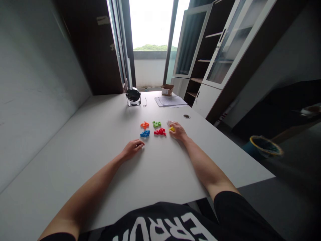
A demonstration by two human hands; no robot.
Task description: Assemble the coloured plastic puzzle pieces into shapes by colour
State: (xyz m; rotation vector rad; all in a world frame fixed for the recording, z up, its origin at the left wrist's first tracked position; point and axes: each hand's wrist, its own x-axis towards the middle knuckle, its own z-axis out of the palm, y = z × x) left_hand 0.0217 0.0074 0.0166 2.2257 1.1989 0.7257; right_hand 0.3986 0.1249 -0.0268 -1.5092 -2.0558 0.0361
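My right hand (178, 131) is at the right end of a group of small plastic pieces, its fingers closed around yellow pieces (172, 129) and partly hiding them. Just beyond its fingertips lie clear pieces (170, 122). To its left are small heaps of red pieces (159, 132), green pieces (156, 124), orange pieces (144, 125) and blue pieces (145, 134). My left hand (134, 148) rests on the table just in front of the blue heap, fingers loosely bent and apart from the thumb, holding nothing. The exact shape of each piece is too small to make out.
The white table (100, 124) meets a wall on the left. At its far end stand a round black device on a metal stand (133, 96), papers (172, 101) and a small cardboard box (167, 89). A cable hole (186, 116) lies right. A bin (265, 147) stands beyond the right edge.
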